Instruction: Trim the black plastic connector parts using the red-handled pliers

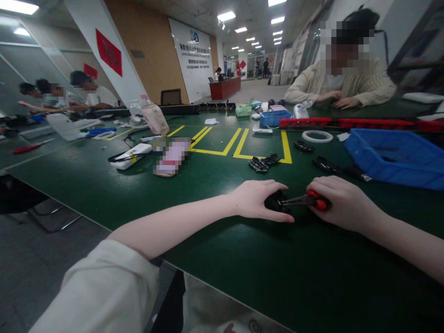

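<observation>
Item: black part (273, 201), one, dark, detail too blurred to tell. It was within the curve of my left hand, above the near side of the green table (312, 277), and lay to the left of my right hand. I could not make out its own long axis.

Item: left hand (255, 200), mine. Fingers bent along the far side of the part, thumb along the near side, a wide curve closed only as far as the part allowed; it had hold of the part and was the nearer of my two hands to it.

Item: red-handled pliers (301, 200), one pair. Long axis ran right to left, in line with the part, tips at its right side. Whether the jaws had bitten on it, I could not tell.

Item: right hand (342, 203), mine. Fingers wrapped firmly round the red handles, well to the right of the part, the pliers bridging the gap.

Item: black pieces (258, 165), a small group, far of my hands, by the yellow tape (231, 142).

Item: blue bin (409, 173), large, far and right of my right hand.

Item: phone (169, 159), flat, far and left of my left hand.

Item: person in a striped shirt (371, 85), seated at the far right.
</observation>
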Available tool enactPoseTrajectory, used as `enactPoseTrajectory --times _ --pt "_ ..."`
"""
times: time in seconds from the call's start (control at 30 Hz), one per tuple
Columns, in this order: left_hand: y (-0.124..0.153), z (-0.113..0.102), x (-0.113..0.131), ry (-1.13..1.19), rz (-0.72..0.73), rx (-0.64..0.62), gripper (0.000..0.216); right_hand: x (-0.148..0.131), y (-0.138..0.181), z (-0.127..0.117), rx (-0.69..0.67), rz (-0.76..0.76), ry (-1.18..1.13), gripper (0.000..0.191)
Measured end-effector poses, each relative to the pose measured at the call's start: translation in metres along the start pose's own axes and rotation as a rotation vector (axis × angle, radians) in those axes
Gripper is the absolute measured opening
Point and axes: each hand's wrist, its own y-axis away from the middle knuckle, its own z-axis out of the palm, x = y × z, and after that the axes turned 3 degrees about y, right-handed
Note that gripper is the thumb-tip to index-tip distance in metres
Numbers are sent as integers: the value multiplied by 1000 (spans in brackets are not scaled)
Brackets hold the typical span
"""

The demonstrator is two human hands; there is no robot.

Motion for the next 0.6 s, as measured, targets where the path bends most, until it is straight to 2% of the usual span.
enactPoseTrajectory --times 0.17,0.6 --pt "2 -1 2 41 18 63 79 0 0 -2 -30 -15 21 8" --pt "1 0 1 2 12 66 80 -2 -1 -2 -111 54 -15 8"
